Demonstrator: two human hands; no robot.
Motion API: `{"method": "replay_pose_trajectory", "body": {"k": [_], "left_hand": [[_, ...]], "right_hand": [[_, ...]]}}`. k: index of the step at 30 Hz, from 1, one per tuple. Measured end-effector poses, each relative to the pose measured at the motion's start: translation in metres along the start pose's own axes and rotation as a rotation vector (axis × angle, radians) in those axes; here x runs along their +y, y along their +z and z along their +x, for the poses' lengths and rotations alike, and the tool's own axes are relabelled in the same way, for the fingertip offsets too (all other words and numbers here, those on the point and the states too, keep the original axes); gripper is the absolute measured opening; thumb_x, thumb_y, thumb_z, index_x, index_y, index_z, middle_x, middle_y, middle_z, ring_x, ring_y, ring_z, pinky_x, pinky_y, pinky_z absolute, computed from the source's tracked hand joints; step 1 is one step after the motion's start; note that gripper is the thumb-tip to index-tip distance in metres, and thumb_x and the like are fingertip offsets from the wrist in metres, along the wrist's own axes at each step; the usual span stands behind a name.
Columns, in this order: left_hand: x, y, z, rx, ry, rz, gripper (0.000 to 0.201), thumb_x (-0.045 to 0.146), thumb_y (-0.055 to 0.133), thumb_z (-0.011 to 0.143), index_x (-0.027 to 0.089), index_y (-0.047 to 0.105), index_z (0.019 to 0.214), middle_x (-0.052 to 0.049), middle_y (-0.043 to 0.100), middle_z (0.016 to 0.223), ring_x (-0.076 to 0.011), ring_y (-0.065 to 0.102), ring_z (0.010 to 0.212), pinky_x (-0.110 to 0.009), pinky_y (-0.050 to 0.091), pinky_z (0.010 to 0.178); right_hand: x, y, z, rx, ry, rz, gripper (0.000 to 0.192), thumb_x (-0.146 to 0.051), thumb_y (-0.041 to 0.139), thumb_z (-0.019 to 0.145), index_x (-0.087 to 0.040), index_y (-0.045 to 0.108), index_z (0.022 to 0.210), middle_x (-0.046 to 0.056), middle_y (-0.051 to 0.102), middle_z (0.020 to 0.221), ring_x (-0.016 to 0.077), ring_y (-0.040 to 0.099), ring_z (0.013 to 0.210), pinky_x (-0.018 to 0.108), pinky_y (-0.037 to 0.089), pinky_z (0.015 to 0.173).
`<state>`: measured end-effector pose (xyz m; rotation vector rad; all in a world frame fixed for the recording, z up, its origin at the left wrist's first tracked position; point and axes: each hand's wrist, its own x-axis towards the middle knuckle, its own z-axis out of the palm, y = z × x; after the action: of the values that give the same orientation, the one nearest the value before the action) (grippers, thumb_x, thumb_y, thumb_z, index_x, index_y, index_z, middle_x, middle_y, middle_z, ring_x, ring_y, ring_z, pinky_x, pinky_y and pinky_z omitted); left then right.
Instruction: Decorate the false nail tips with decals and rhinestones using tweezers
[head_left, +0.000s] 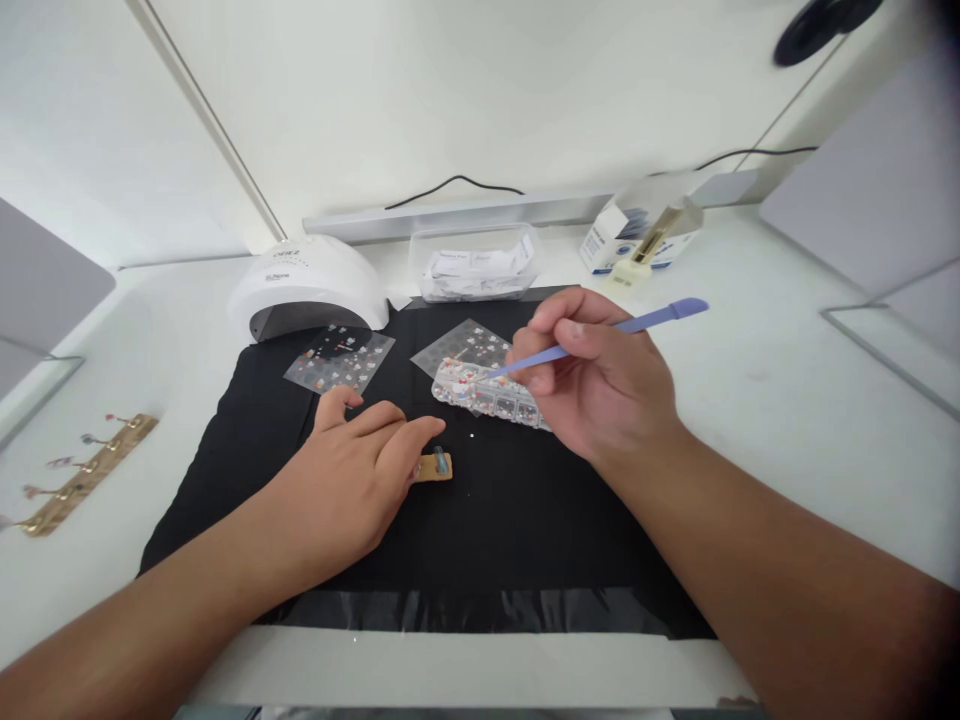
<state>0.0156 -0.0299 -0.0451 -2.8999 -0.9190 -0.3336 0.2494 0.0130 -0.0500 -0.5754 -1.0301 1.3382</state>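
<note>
My right hand [611, 375] pinches a slim purple stick tool [641, 321]. The tool's tip is over the left end of a clear compartment box [491, 400] filled with small colourful nail charms; whether it touches them I cannot tell. My left hand [360, 460] rests low over the black mat, its fingers curled over a small wooden nail stand [432, 466]. At the stand's right end, a bluish nail tip [440, 460] sticks out past my thumb. The rest of the stand is hidden under the hand. A tiny white bead [472, 435] lies on the mat between the stand and the box.
A white nail lamp [307, 285] stands at the back left, near a sticker sheet [341, 358]. Another sheet [466, 342] lies partly under the charm box. Behind are a clear tub of packets [476, 265] and a bottle [645, 250]. Another wooden stand [94, 478] with nail tips lies far left.
</note>
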Motion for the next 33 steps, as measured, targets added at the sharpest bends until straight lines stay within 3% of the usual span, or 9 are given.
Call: {"method": "replay_pose_trajectory", "body": {"k": [33], "left_hand": [[0.018, 0.006, 0.003, -0.015, -0.141, 0.136, 0.024, 0.005, 0.045, 0.092, 0.01, 0.051, 0.115, -0.012, 0.074, 0.092, -0.0285, 0.067, 0.086, -0.056, 0.037, 0.086]], "right_hand": [[-0.002, 0.001, 0.001, 0.003, -0.035, 0.008, 0.014, -0.032, 0.075, 0.078, -0.02, 0.068, 0.073, -0.006, 0.056, 0.05, 0.0088, 0.048, 0.043, 0.027, 0.037, 0.048]]}}
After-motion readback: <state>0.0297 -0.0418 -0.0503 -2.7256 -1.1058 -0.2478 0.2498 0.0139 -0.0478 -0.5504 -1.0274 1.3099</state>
